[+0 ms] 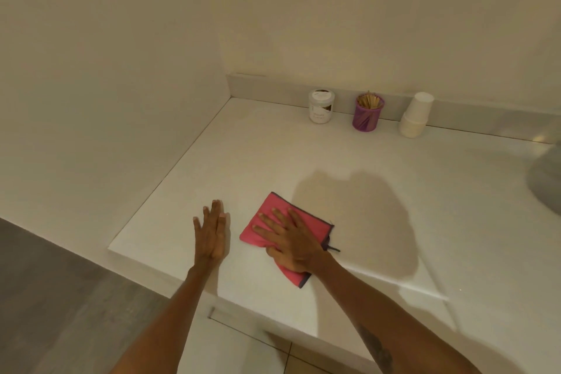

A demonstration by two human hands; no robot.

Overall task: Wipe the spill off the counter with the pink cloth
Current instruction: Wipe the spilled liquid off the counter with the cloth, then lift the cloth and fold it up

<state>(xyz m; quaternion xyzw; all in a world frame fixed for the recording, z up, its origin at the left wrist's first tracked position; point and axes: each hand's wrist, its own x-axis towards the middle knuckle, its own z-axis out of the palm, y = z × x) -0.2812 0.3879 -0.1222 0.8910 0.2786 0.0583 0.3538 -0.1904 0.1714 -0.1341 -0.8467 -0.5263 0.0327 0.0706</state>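
Observation:
The pink cloth (267, 212), folded and edged in dark grey, lies flat on the white counter (349, 161) near its front edge. My right hand (291, 240) presses down on the cloth with fingers spread, palm flat. My left hand (212, 231) rests on the counter just left of the cloth, fingers straight and held together, holding nothing. I cannot make out any spill on the counter; a shadow falls to the right of the cloth.
Along the back wall stand a white lidded jar (321, 106), a purple mesh cup of wooden sticks (368, 114) and a stack of white paper cups (416, 115). A wall bounds the counter on the left. A grey object (546, 179) sits at the right edge.

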